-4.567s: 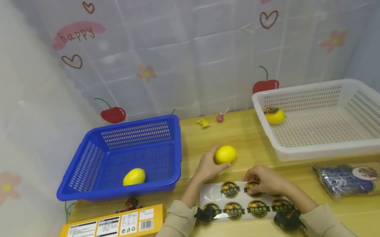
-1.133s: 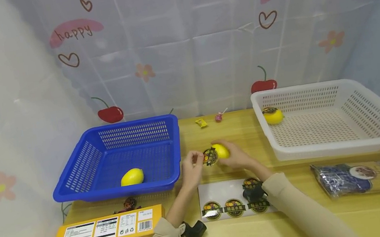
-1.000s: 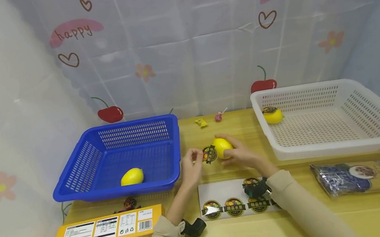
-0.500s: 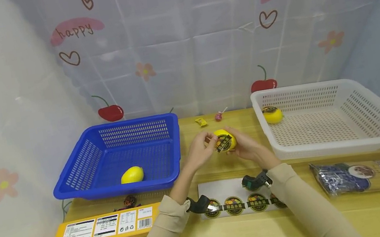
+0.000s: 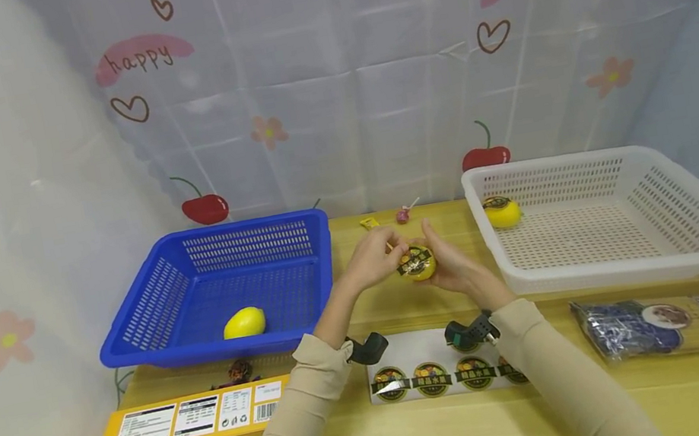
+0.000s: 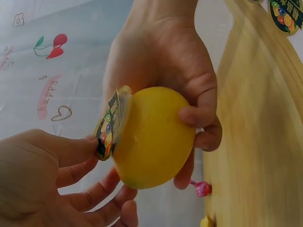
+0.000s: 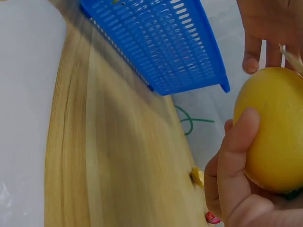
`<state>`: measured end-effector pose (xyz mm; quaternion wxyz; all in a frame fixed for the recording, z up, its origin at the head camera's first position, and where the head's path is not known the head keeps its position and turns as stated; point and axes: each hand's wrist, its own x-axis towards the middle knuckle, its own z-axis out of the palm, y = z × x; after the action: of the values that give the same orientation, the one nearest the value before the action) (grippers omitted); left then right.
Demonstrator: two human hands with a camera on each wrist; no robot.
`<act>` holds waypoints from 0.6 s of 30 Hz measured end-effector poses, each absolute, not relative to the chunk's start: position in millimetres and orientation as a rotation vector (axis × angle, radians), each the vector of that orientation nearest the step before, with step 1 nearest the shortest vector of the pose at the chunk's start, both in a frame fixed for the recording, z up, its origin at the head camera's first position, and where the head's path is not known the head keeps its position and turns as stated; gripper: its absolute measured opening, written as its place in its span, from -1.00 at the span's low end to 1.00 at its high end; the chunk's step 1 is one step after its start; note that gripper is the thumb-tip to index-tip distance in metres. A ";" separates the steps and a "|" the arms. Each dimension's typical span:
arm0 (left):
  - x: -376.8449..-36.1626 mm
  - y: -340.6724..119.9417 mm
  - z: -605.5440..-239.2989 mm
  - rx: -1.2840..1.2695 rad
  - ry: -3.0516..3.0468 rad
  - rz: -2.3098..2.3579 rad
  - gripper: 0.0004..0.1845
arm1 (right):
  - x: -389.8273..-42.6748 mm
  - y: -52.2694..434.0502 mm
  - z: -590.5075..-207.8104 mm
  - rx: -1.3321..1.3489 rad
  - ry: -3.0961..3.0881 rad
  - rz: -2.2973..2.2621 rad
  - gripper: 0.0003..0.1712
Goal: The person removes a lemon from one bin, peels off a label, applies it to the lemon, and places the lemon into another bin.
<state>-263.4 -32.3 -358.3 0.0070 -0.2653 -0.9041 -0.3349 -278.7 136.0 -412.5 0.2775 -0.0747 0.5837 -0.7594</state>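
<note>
My right hand [image 5: 456,267] holds a yellow lemon [image 6: 158,142] above the table, its fingers curled round the fruit. A round black fruit-label sticker [image 6: 110,125] lies against the lemon's side; in the left wrist view part of it stands off the skin. Thumb and forefinger of my left hand [image 5: 373,256] pinch that sticker's edge, while the other fingers spread below. On the table beneath the wrists lies a white sheet of stickers [image 5: 408,344], partly covered by the black wrist cameras. From the right wrist, the lemon's plain side shows and the sticker's face is hidden.
A blue basket [image 5: 205,348] with one lemon [image 5: 244,322] stands left. The white basket [image 5: 608,271] at right contains a stickered lemon [image 5: 503,212]. A yellow box [image 5: 183,423], a noodle packet [image 5: 693,324], a lollipop [image 5: 402,215] and a wrapped candy [image 5: 369,223] lie around.
The sticker came off the sheet into my left hand, and the lemon passed to my right hand. Over the last second the hands came together, bringing the sticker onto the lemon.
</note>
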 end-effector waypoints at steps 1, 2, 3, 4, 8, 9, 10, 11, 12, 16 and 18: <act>-263.5 -32.6 -358.6 -0.828 -2.839 -1.055 -0.90 | -278.4 135.5 -411.7 -0.208 1.604 -2.018 -0.02; -263.4 -32.9 -359.3 -0.823 -2.842 -1.064 -0.90 | -278.0 135.0 -410.9 -0.217 1.637 -1.999 -0.02; -263.0 -33.3 -360.5 -0.813 -2.840 -1.077 -0.91 | -277.5 134.6 -409.9 -0.225 1.668 -1.983 -0.01; -262.5 -33.7 -362.1 -0.804 -2.828 -1.083 -0.91 | -277.1 134.1 -408.9 -0.225 1.694 -1.974 -0.01; -258.6 -35.0 -370.8 -0.742 -2.736 -1.179 -0.71 | -274.6 133.6 -405.3 -0.233 1.784 -1.967 -0.04; -257.6 -35.2 -373.4 -0.722 -2.713 -1.222 -0.63 | -273.8 133.6 -404.4 -0.229 1.799 -1.972 -0.07; -256.6 -35.3 -376.0 -0.705 -2.693 -1.263 -0.55 | -273.0 133.5 -403.3 -0.225 1.809 -1.983 -0.11; -255.8 -35.3 -378.8 -0.691 -2.677 -1.305 -0.49 | -272.2 133.4 -402.1 -0.228 1.821 -1.990 -0.15; -255.2 -35.2 -381.7 -0.674 -2.666 -1.338 -0.45 | -271.3 133.0 -400.7 -0.219 1.832 -2.005 -0.20; -253.7 -33.0 -392.4 -0.628 -2.657 -1.391 -0.51 | -265.7 128.3 -393.7 -0.150 1.906 -2.133 -0.31; -252.9 -31.3 -396.3 -0.597 -2.641 -1.409 -0.53 | -261.4 124.3 -389.9 -0.112 1.991 -2.196 -0.33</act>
<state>-252.9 -31.3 -396.3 0.0446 -0.1952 -0.8644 -0.4612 -261.4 124.3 -389.9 0.0875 -0.0374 0.6686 -0.7375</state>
